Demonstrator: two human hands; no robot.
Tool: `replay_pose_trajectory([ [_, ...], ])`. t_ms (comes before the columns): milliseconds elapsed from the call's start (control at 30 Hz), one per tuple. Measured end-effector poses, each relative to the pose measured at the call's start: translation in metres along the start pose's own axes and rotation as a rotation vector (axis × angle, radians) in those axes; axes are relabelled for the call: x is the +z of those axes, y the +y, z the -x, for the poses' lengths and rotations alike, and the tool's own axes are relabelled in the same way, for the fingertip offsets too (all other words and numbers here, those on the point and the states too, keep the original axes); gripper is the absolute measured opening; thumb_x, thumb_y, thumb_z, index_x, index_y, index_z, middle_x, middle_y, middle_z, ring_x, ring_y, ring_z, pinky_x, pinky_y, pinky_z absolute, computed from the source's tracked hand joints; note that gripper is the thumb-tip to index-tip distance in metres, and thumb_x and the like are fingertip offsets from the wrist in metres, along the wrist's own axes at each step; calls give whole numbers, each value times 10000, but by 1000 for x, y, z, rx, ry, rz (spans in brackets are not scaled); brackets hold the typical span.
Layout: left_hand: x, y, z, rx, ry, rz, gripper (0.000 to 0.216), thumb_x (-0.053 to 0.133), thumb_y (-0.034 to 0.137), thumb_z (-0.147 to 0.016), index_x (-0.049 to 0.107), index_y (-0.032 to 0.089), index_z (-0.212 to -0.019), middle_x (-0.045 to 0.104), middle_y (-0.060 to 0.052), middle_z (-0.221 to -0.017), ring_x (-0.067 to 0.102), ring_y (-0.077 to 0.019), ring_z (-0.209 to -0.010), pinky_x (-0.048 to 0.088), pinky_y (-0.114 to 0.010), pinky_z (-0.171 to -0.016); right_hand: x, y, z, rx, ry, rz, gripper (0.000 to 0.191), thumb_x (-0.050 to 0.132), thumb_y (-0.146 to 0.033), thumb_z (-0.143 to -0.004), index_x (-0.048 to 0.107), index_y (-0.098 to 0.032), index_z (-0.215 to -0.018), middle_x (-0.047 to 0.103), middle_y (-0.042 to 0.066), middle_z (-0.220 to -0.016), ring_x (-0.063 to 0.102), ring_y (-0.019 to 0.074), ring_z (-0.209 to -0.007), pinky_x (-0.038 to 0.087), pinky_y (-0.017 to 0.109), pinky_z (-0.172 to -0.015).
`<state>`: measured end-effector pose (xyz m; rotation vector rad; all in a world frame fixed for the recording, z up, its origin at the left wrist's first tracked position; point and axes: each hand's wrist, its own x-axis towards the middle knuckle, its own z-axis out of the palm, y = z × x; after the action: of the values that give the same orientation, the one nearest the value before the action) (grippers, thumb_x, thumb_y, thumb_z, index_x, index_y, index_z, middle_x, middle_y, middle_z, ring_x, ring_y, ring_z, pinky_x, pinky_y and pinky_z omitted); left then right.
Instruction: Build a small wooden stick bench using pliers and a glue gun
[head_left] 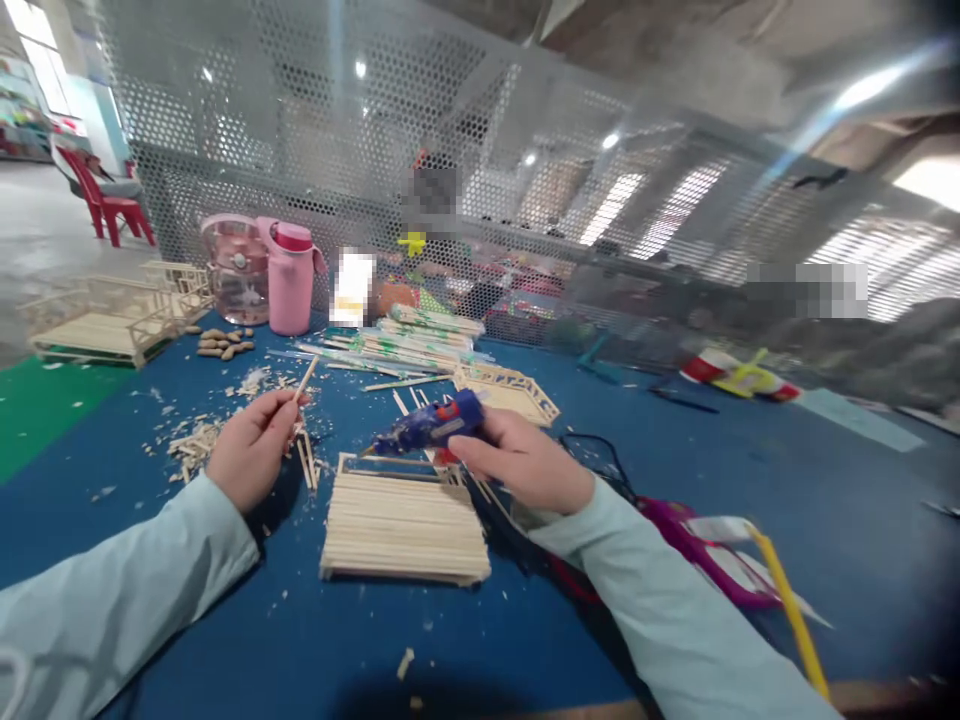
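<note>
My left hand [253, 450] pinches a short wooden stick [306, 378], held upright at a tilt left of the panel. In my right hand [534, 460] is a blue hot glue gun [435, 424], gripped by its handle. Its nozzle points left and down, at the far edge of a panel of wooden sticks [405, 525] laid side by side. A narrow stick frame runs along that far edge. Whether the nozzle touches the frame I cannot tell. Small cut sticks [196, 445] lie in a pile beyond my left forearm.
Bundled sticks in plastic [420, 335] lie at the back, near a small railed stick piece [510, 392]. A pink bottle [290, 280], clear jug [240, 270], peanuts [223, 343] and stick furniture [97, 320] stand left. Purple scissors [694, 550] lie by my right forearm.
</note>
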<state>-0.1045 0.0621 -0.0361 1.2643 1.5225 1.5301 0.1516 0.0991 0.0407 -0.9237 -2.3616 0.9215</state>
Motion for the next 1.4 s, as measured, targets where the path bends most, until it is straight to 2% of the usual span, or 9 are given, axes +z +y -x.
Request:
replay_pose_trajectory([
  [167, -1, 1, 1, 23, 8, -31, 377, 533, 486, -709, 626, 169, -890, 503, 34, -600, 411, -115, -521, 336, -241, -501, 11, -5, -7, -55, -36, 83, 362, 447, -454, -858, 562, -143, -713, 545, 14, -651, 480, 120, -607, 383, 251, -593],
  [400, 1, -1, 3, 73, -3, -125, 395, 495, 491, -739, 629, 160, -908, 592, -9, -730, 461, -135, -599, 385, -261, -575, 15, -5, -10, -41, -67, 93, 297, 454, -387, -848, 550, -154, -693, 564, 19, -649, 486, 120, -589, 392, 246, -592],
  [800, 2, -4, 3, 81, -8, -105, 410, 496, 503, -745, 637, 161, -921, 584, -15, -715, 470, -131, -570, 420, -260, -539, 17, -6, -10, -109, -28, 120, 254, 446, -362, -858, 559, -162, -750, 568, 18, -673, 487, 129, -625, 403, 260, -605],
  [900, 2, -3, 3, 117, 10, -165, 408, 491, 495, -746, 655, 166, -923, 639, -48, -805, 520, -149, -609, 454, -279, -568, 11, -1, -7, -58, -34, 86, 288, 475, -410, -845, 556, -158, -731, 562, 15, -655, 463, 112, -570, 384, 248, -554],
  [967, 0, -2, 3, 161, 8, -228, 385, 498, 473, -741, 675, 174, -908, 675, -68, -878, 574, -182, -701, 476, -305, -646, 3, 7, -3, 28, -17, -23, 336, 511, -479, -813, 552, -154, -739, 566, 16, -646, 432, 93, -498, 352, 237, -483],
  [1067, -3, 7, 2, 216, -76, -322, 333, 524, 437, -724, 704, 196, -867, 711, -68, -875, 614, -221, -802, 473, -333, -742, -13, 24, 0, 121, 92, -289, 406, 580, -570, -725, 532, -169, -766, 594, 21, -647, 403, 76, -420, 321, 231, -414],
  [1200, 2, 39, -4, 370, -291, -498, 278, 525, 395, -734, 727, 236, -840, 723, -45, -808, 630, -209, -730, 470, -315, -679, -38, 51, 4, 103, 408, -454, 388, 619, -551, -682, 499, -198, -790, 606, 14, -670, 406, 77, -408, 372, 244, -423],
  [1300, 20, 66, -6, 466, -485, -646, 206, 559, 333, -709, 741, 262, -773, 727, -28, -747, 641, -199, -667, 460, -285, -614, -57, 76, 7, 132, 617, -279, 335, 501, -532, -751, 467, -205, -811, 577, 9, -647, 417, 93, -412, 402, 261, -440],
  [1400, 42, 78, -4, 491, -650, -756, 205, 541, 291, -722, 745, 284, -738, 739, -5, -751, 661, -198, -676, 455, -272, -618, -68, 100, 10, 204, 720, -64, 262, 469, -450, -757, 473, -197, -823, 560, 12, -639, 449, 115, -432, 400, 272, -448],
])
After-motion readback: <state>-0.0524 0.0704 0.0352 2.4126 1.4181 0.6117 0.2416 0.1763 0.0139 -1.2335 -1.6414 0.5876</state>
